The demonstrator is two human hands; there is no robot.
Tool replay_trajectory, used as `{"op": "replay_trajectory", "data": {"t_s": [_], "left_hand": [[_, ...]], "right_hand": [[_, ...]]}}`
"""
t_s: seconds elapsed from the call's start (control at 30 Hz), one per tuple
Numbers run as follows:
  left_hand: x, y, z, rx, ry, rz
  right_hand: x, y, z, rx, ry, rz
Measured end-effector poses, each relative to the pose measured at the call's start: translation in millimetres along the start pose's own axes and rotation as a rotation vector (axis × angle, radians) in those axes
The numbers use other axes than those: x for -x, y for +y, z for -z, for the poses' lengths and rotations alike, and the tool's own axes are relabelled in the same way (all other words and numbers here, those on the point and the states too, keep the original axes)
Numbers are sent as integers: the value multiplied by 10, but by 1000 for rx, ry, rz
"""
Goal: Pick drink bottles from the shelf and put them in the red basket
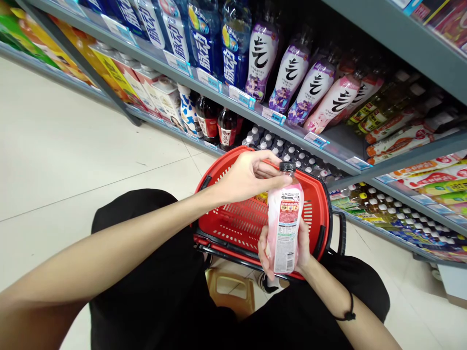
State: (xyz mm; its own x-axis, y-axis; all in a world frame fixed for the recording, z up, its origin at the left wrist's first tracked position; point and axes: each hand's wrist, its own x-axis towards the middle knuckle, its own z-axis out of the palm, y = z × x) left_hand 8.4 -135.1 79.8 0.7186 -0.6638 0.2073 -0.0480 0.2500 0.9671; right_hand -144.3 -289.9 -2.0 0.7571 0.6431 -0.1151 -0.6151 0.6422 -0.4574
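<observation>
Bottle of pink Genki Forest drink (pixel 285 228) is over the red basket (pixel 315 194), fingers of the right hand (pixel 304 248) clamped round its lower body; keep that steady. The left hand (pixel 250 175) touches the neck; its grip I cannot tell.

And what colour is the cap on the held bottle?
The cap is black, seen best in the head view.

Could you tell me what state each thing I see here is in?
Pink bottle: capped, held
Right hand: wrapped around the bottle's lower part
Left hand: fingers bent, thumb at the bottle's neck
Basket: open-topped, something yellow inside
Stool: partly hidden
Purple-labelled bottles: standing on the shelf
</observation>
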Motion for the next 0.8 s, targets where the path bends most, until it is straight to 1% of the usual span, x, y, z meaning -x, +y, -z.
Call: {"op": "replay_trajectory", "data": {"t_s": [0.3, 0.5, 0.67, 0.8], "left_hand": [[4, 22, -4, 30, -4, 19], [5, 29, -1, 25, -10, 22], [-2, 23, 5, 22, -11, 24], [-8, 31, 5, 30, -3, 34]], "right_hand": [[2, -6, -19, 51, 26, -3], [9, -15, -27, 24, 18, -1], [10, -7, -25, 56, 58, -11], [1, -15, -34, 36, 46, -13]]}}
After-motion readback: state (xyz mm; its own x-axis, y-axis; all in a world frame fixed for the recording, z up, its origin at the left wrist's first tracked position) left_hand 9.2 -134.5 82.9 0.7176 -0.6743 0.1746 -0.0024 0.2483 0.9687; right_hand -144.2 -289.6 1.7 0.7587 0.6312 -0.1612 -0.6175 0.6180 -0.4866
